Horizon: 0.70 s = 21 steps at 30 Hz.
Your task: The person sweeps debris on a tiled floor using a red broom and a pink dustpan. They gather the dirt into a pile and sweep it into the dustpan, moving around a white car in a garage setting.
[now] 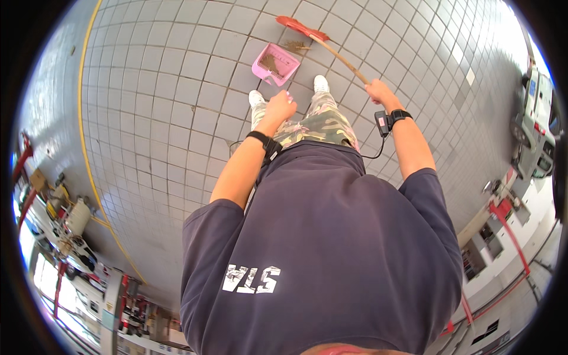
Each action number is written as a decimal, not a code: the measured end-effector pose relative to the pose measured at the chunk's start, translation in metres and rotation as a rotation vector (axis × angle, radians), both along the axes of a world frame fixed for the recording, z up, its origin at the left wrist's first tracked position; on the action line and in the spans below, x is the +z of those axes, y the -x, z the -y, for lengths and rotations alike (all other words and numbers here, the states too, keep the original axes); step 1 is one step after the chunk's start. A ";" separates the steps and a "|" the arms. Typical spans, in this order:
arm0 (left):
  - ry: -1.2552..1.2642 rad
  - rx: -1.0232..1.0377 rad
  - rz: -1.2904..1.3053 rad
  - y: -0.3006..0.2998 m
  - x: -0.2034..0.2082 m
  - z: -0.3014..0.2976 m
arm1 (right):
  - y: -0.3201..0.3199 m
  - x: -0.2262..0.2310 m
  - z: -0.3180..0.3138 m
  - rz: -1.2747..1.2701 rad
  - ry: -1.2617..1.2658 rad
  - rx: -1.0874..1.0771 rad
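My left hand [281, 106] is closed round the handle of a pink dustpan [287, 60]. The pan is low by the floor, in front of my feet, with brown debris [270, 63] inside. In my right hand [381, 94], fingers wrapped round it, is the wooden handle of a broom [343, 60]. Its red head [300, 27] lies on the tiles beyond the pan, to the right. Between the broom head and the dustpan sits a small heap of dirt [294, 45]. Most of the dustpan's handle is hard to make out.
Grey tiles [171, 89] spread around my white shoes [320, 84]. A yellow line [81, 106] runs along the left. Beyond it stands cluttered workshop equipment [77, 219]. Parked vehicles [535, 112] are at the far right. A cable hangs from a small device at my right wrist.
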<state>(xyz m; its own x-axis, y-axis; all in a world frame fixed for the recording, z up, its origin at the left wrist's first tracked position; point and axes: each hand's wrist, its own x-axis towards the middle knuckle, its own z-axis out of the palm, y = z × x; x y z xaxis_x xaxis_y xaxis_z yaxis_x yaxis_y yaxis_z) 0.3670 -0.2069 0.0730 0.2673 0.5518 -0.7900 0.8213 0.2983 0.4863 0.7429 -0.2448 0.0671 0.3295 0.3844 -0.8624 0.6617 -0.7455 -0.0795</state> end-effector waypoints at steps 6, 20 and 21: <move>-0.225 0.111 -0.115 0.002 -0.004 0.044 | -0.036 -0.004 -0.034 0.043 0.045 0.239; -0.241 0.429 -0.423 -0.097 0.011 0.123 | -0.175 -0.011 -0.047 0.029 -0.252 0.453; -0.301 0.484 -0.391 -0.103 0.004 0.125 | -0.178 -0.011 -0.045 0.010 -0.252 0.445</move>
